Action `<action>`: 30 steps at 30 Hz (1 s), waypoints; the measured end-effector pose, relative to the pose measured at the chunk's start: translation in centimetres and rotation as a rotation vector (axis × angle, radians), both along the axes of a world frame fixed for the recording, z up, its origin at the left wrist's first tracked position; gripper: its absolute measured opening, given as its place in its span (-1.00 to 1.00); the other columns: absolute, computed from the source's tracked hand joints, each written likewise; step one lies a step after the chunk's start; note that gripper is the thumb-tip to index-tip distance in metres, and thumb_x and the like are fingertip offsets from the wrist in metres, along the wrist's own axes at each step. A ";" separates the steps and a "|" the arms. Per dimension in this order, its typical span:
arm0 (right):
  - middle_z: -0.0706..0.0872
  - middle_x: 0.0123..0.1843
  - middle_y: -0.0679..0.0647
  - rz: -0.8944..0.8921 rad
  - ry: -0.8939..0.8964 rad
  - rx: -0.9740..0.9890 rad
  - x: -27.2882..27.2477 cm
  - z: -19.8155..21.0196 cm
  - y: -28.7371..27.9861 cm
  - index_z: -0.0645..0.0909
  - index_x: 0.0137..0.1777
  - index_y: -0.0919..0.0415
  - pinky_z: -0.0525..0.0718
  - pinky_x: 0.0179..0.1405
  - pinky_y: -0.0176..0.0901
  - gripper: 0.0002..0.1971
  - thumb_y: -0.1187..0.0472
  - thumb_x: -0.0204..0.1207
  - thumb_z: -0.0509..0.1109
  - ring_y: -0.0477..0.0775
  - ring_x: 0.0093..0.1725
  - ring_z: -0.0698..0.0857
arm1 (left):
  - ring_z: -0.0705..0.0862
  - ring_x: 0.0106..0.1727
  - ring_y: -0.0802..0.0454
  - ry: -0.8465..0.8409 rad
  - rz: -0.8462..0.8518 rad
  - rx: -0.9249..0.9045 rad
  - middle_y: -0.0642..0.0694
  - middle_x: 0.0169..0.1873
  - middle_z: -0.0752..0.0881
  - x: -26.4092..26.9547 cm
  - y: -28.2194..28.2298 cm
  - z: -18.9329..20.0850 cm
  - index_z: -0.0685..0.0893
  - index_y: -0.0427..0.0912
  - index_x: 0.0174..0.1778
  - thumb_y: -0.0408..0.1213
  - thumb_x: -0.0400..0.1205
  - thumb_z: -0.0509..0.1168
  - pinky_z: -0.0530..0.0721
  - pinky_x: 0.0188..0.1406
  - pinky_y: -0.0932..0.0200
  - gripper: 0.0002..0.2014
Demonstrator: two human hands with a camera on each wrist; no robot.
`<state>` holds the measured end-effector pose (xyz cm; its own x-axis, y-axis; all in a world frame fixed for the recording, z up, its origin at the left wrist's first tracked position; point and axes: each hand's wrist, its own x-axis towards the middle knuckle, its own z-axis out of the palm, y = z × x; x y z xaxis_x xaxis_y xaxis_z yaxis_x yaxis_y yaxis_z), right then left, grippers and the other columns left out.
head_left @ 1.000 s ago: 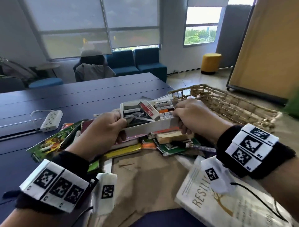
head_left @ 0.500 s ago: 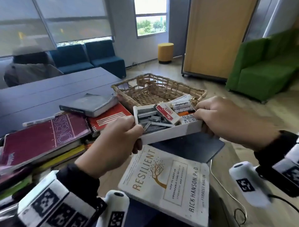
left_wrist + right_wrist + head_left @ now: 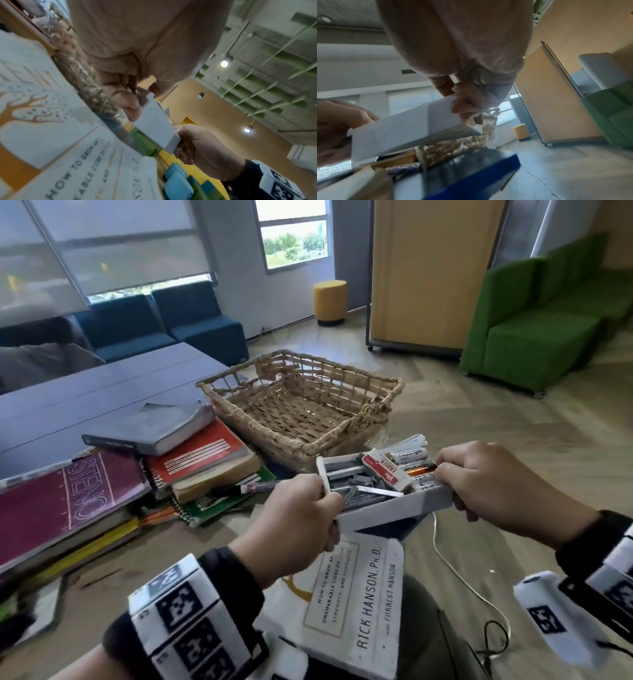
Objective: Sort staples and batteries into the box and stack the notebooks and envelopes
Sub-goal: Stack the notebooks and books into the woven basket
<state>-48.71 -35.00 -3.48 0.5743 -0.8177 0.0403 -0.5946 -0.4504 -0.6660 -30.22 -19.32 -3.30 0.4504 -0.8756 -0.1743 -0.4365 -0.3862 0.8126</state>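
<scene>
A small white box (image 3: pixel 394 510) hangs in the air over the table's right corner, held at both ends. My left hand (image 3: pixel 296 522) grips its left end and my right hand (image 3: pixel 486 477) grips its right end. Inside lie grey staple strips (image 3: pixel 356 481), a red and white eraser (image 3: pixel 385 470) and batteries (image 3: pixel 411 458). The wrist views show the box's underside (image 3: pixel 157 126) (image 3: pixel 406 129) between curled fingers (image 3: pixel 127 104) (image 3: pixel 467 106). A heap of notebooks (image 3: pixel 85 498) and books lies to the left on the table.
A woven basket (image 3: pixel 301 412) stands behind the box at the table's edge. A white book (image 3: pixel 346 601) lies below my hands, over a brown envelope (image 3: pixel 113 587). A pen (image 3: pixel 260 487) lies by the notebooks. A white cable (image 3: pixel 455 566) trails down on the right; green sofa beyond.
Both hands have carried the box to the right, from above the notebook heap to in front of the basket. The head view has swung right with it.
</scene>
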 end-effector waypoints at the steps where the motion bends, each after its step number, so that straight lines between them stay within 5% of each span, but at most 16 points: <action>1: 0.66 -0.44 0.31 -0.003 0.000 0.009 0.0 -0.5 -0.4 0.57 -0.32 0.44 0.68 -0.52 0.20 -0.73 0.28 0.57 0.28 0.33 -0.50 0.67 | 0.71 -0.47 0.01 0.014 0.004 0.018 -0.29 -0.35 0.82 -0.1 -0.5 -0.3 0.69 -0.41 -0.18 -0.35 0.75 0.22 0.61 -0.46 0.20 -0.74; 5: 0.67 -0.46 0.22 0.005 0.039 0.035 0.2 -2.6 -1.6 0.58 -0.33 0.35 0.70 -0.49 0.20 -0.73 0.26 0.58 0.28 0.28 -0.52 0.68 | 0.70 -0.47 0.03 0.038 0.000 0.131 -0.26 -0.34 0.84 0.0 -2.3 -1.4 0.69 -0.27 -0.27 -0.30 0.75 0.25 0.63 -0.43 0.20 -0.72; 10: 0.71 -0.38 0.18 0.047 0.081 0.050 0.6 -4.6 -2.4 0.62 -0.22 0.25 0.73 -0.33 0.23 -0.80 0.21 0.62 0.30 0.21 -0.43 0.69 | 0.67 -0.51 0.05 0.065 -0.065 0.193 -0.17 -0.41 0.81 1.3 -2.9 -1.3 0.71 -0.33 -0.19 -0.32 0.76 0.28 0.55 -0.57 0.27 -0.76; 14: 0.72 -0.40 0.16 0.068 0.067 0.050 0.9 -5.0 -2.7 0.61 -0.21 0.23 0.71 -0.39 0.14 -0.82 0.24 0.63 0.29 0.15 -0.47 0.70 | 0.74 -0.40 0.01 0.134 -0.092 0.216 -0.19 -0.33 0.84 2.2 -2.7 -1.0 0.70 -0.35 -0.08 -0.25 0.79 0.31 0.60 -0.52 0.25 -0.77; 18: 0.72 -0.38 0.08 0.080 0.060 0.053 0.8 -5.3 -2.9 0.64 -0.19 0.13 0.70 -0.22 0.16 -0.81 0.21 0.66 0.30 0.13 -0.36 0.69 | 0.73 -0.41 0.02 0.164 -0.110 0.273 -0.22 -0.24 0.86 2.4 -2.5 -1.5 0.69 -0.33 -0.05 -0.26 0.79 0.31 0.59 -0.53 0.26 -0.79; 24: 0.73 -0.27 0.00 0.126 0.097 0.079 0.6 -5.1 -3.5 0.72 -0.05 0.05 0.64 -0.12 0.01 -0.83 0.13 0.72 0.31 0.01 -0.27 0.66 | 0.67 -0.52 0.04 0.015 -0.228 0.369 -0.15 -0.34 0.84 3.5 -1.9 -0.3 0.72 -0.34 -0.02 -0.14 0.80 0.26 0.57 -0.57 0.27 -0.69; 27: 0.76 -0.18 -0.05 0.081 0.081 0.054 1.0 -3.1 -4.5 0.70 0.02 -0.04 0.58 -0.17 -0.08 -0.88 0.04 0.71 0.34 0.05 -0.20 0.70 | 0.66 -0.51 0.11 -0.100 -0.232 0.287 -0.10 -0.38 0.83 4.7 -0.7 0.9 0.79 -0.20 -0.10 -0.12 0.79 0.28 0.55 -0.55 0.31 -0.71; 30: 0.75 -0.05 0.01 -0.001 -0.025 -0.009 2.5 -0.4 -6.0 0.60 0.22 -0.12 0.52 -0.19 -0.10 -0.84 -0.05 0.69 0.37 0.08 -0.11 0.71 | 0.61 -0.52 0.23 -0.279 -0.153 0.004 0.00 -0.43 0.77 6.4 0.3 1.6 0.78 -0.11 -0.16 -0.17 0.72 0.38 0.52 -0.53 0.39 -0.82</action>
